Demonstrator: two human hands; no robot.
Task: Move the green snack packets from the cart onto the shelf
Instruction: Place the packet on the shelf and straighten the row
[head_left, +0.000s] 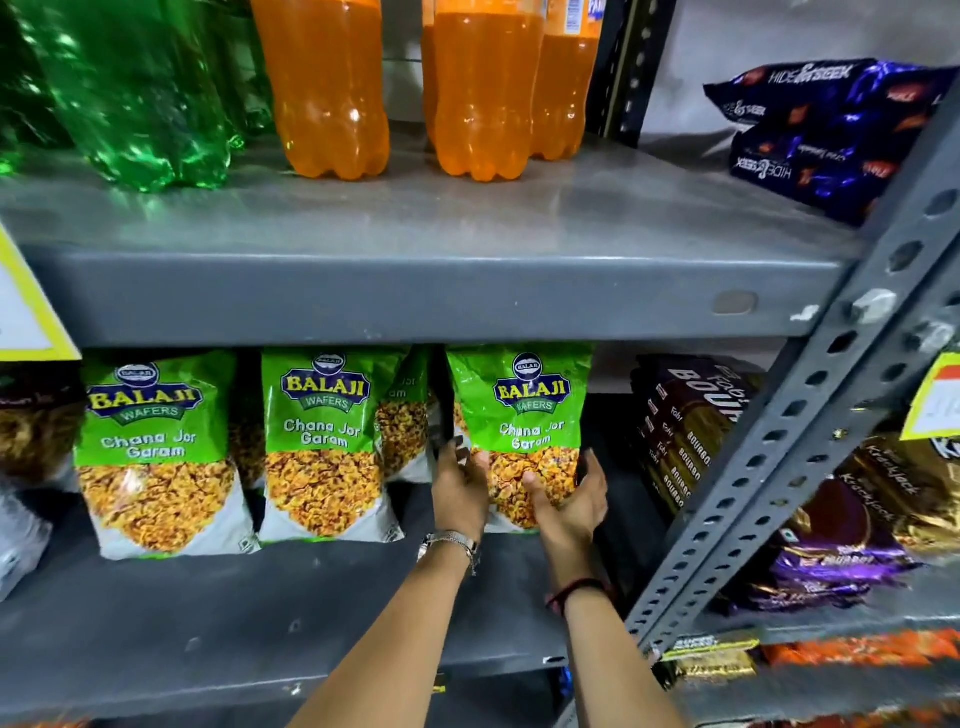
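Observation:
Green Balaji "Chana Jor Garam" snack packets stand upright on the grey lower shelf (218, 618). The rightmost green packet (524, 415) is held from both sides at its lower part. My left hand (460, 488) presses its left edge, a watch on the wrist. My right hand (569, 501) cups its lower right corner, thumb on the front. A middle packet (324, 441) and a left packet (156, 452) stand free, with more packets behind them. The cart is out of view.
Orange bottles (483, 88) and green bottles (135, 88) stand on the upper shelf (415, 291). Brown Bourbon biscuit packs (685, 431) lie right of my hands. A slotted grey upright (810, 426) leans across the right, with dark biscuit packs (831, 135) beyond.

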